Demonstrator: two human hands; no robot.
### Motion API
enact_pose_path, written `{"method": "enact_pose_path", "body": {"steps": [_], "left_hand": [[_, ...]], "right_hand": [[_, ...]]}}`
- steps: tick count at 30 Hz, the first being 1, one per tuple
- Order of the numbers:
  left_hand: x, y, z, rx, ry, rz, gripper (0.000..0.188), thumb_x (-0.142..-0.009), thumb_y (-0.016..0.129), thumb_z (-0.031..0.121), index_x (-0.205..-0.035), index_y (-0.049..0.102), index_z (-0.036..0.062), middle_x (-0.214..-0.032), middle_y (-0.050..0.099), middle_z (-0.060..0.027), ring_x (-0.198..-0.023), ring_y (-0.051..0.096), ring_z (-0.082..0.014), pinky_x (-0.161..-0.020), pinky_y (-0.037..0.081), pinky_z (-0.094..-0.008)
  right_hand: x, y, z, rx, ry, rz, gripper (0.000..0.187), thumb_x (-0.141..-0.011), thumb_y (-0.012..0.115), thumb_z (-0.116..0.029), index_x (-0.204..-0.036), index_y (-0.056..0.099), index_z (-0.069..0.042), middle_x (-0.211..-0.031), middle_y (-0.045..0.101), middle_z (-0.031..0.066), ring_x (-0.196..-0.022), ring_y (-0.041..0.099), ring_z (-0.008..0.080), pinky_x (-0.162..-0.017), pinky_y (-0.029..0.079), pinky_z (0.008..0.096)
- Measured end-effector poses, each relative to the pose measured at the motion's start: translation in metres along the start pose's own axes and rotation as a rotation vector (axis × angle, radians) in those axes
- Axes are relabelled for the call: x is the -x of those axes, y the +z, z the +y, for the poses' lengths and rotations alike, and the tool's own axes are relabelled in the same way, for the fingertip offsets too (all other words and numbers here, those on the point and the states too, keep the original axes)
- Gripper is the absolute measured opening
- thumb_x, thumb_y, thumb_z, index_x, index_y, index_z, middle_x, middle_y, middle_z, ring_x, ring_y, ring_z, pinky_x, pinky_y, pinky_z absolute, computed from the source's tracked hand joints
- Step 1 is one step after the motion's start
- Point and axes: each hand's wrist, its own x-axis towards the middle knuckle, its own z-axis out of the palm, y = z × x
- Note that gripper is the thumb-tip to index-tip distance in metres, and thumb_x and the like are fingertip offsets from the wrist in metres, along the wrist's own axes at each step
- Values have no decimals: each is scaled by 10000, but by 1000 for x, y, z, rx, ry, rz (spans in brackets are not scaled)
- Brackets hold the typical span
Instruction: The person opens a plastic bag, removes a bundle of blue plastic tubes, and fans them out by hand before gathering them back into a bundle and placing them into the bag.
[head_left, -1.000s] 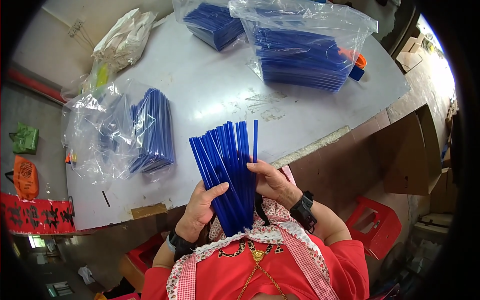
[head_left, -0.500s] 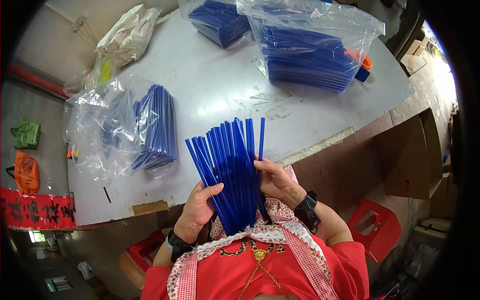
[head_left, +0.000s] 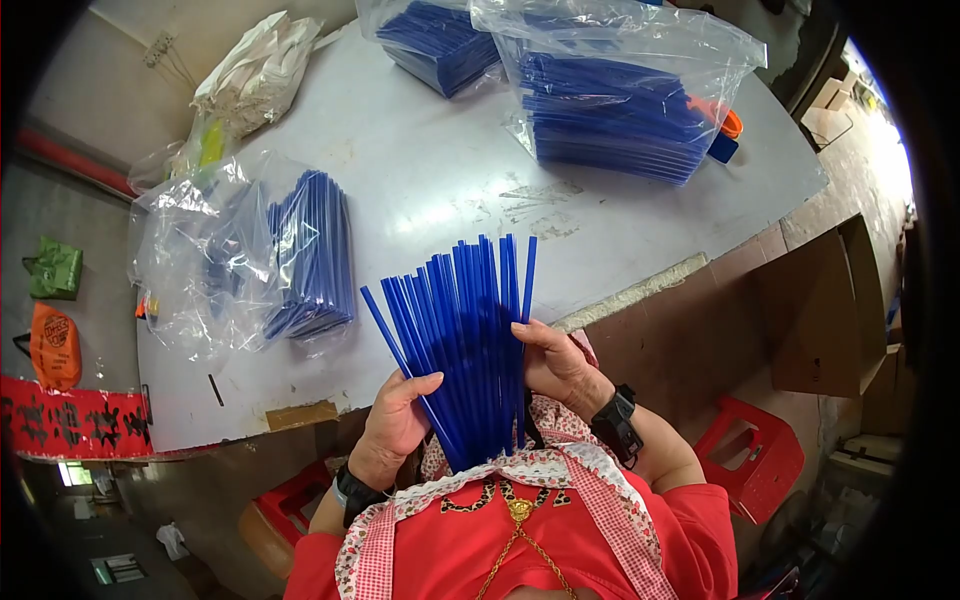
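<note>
Nearby, clear bags, grey table, red stool

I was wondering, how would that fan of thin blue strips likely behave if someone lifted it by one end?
The blue strips stand straight above the left hand and right hand, so they seem fairly stiff. They splay apart, so loose ones would probably slide. Being so thin, they look light.

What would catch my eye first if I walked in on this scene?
A fan of long, thin blue plastic strips, held by the left hand and right hand at the picture's centre. Beyond, clear plastic bags of blue strips lie on the pale grey table.
</note>
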Motion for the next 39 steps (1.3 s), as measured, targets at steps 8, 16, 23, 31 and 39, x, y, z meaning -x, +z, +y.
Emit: {"method": "enact_pose_path", "body": {"steps": [8, 16, 23, 31, 39], "left_hand": [[1, 0, 0, 58, 3, 15, 415, -858, 520, -1, -1271, 479, -7, -1215, 585, -146, -1111, 579, -258, -984, 441, -397], [2, -2, 1, 92, 12, -11, 421, -849, 496, -14, -1269, 474, -17, -1222, 577, -169, -1123, 574, -279, -997, 436, -417], [2, -3, 0, 94, 6, -28, 413, -850, 491, -37, -1262, 492, -11, -1221, 581, -167, -1119, 580, -269, -990, 446, -407], [6, 5, -2, -14, 27, -17, 423, -867, 539, -14, -1285, 508, 48, -1224, 591, -110, -1123, 574, -202, -984, 445, -366], [6, 2, -4, 1, 40, -26, 422, -873, 548, 7, -1290, 502, 53, -1229, 586, -104, -1144, 558, -210, -998, 434, -368]], "right_hand": [[-1, -5, 1, -66, -1, -15, 499, -892, 582, -217, -1319, 442, -1, -1309, 516, 153, -1207, 500, 265, -1067, 341, 444], [0, -7, 2, -91, -7, -40, 488, -909, 560, -238, -1317, 445, 4, -1310, 514, 153, -1211, 494, 259, -1062, 349, 423], [1, -5, 1, -83, -14, -30, 522, -910, 544, -252, -1346, 410, 3, -1362, 459, 179, -1258, 449, 291, -1079, 321, 454], [4, -1, -1, -74, -26, -85, 562, -915, 523, -287, -1372, 377, 5, -1404, 409, 192, -1290, 411, 307, -1087, 294, 481], [4, -15, 2, -130, -31, -60, 556, -909, 531, -308, -1355, 408, 0, -1400, 420, 184, -1282, 421, 308, -1085, 292, 476]]}}
